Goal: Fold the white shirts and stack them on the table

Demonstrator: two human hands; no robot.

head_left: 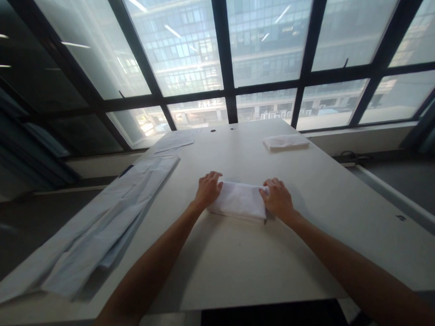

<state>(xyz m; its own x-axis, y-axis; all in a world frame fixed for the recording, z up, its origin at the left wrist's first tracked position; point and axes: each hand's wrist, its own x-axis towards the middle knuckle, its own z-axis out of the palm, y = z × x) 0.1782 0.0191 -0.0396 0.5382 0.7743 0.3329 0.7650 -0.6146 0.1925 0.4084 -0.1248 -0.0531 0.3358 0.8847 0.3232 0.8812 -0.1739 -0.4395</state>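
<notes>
A white cloth, folded into a flat rectangle, lay on the white counter between the person's two hands. The left hand was at its left end, by the far corner, with the thumb toward the cloth and the fingers beyond it; whether that grip was clamped on the fabric could not be told. The right hand had its grip closed on the far right corner, a bit of white showing between thumb and fingers. The near edge of the cloth showed stacked layers, and a small dark spot was visible at its near right corner.

Farther off, toward the right side, a folded white stack rested flat, well apart from both hands. Long, wrinkled white sheets overlapped along the left side of the counter, and flat white papers lay past their far end. Beyond the far edge stood large windows in dark frames, with a building outside.
</notes>
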